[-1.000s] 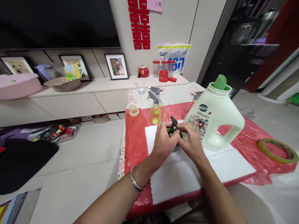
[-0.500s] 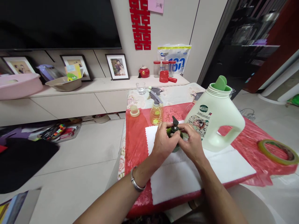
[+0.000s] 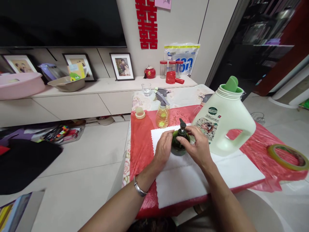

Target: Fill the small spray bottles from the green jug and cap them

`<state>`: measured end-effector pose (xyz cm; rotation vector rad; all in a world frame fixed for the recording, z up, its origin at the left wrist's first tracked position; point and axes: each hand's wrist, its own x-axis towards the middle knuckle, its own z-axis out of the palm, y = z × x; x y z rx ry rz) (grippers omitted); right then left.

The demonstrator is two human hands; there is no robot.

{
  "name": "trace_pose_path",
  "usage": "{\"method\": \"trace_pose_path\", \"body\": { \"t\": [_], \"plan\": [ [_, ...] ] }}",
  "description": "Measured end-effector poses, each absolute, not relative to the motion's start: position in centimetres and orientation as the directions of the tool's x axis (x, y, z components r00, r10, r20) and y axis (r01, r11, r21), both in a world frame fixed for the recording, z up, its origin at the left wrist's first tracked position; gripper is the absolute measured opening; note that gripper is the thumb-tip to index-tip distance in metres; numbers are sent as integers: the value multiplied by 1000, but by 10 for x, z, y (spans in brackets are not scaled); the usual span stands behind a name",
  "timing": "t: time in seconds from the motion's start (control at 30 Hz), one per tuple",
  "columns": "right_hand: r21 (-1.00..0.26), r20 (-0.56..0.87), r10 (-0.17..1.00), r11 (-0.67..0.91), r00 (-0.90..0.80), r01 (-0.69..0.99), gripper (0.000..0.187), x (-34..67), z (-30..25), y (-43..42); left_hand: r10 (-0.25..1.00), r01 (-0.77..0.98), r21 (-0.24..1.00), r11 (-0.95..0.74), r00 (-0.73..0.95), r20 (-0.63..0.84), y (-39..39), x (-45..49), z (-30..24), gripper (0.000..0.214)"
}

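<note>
A dark green pump bottle [image 3: 178,150] stands upright on a white cloth [image 3: 178,188] with scalloped edges. Its black pump head [image 3: 182,125] points up, spout tilted toward the upper left. My right hand [image 3: 200,145] closes around the pump's collar, thumb in front and fingers at the far right side. At the bottle's left side is my left hand [image 3: 163,149], its fingers stretched out and lying along the bottle wall; whether they press on it I cannot tell. A large pale green jug [image 3: 225,125] with a green piece in its mouth stands just right of my right hand.
Behind my hands stands a clear spray bottle [image 3: 162,116] with yellow contents. A pale cap [image 3: 140,112] lies to its left, and a drinking glass [image 3: 146,89] is farther back. Yellow tape [image 3: 287,157] rests on the red plastic sheet [image 3: 141,145] at the right edge.
My left hand has loosened from the pump collar and straightened its fingers, moving slightly left and down. More of the bottle now shows. My right hand stays at the collar.
</note>
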<state>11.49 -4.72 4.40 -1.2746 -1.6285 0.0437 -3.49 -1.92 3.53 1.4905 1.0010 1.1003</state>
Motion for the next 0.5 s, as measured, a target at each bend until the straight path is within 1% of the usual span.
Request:
{"method": "trace_pose_path", "body": {
  "t": [0.1,0.27,0.5],
  "plan": [
    [-538,683,725,423,84,729,28,114,48,-48,961,54,988,-143,246,125,-20,-36,30,34],
    [-535,666,743,418,62,734,23,117,54,-51,959,17,993,-116,264,107,-20,-38,26,35],
    [-592,640,762,409,97,694,27,131,52,-54,959,3,998,-66,276,63,-17,-37,19,38]
  ]
}}
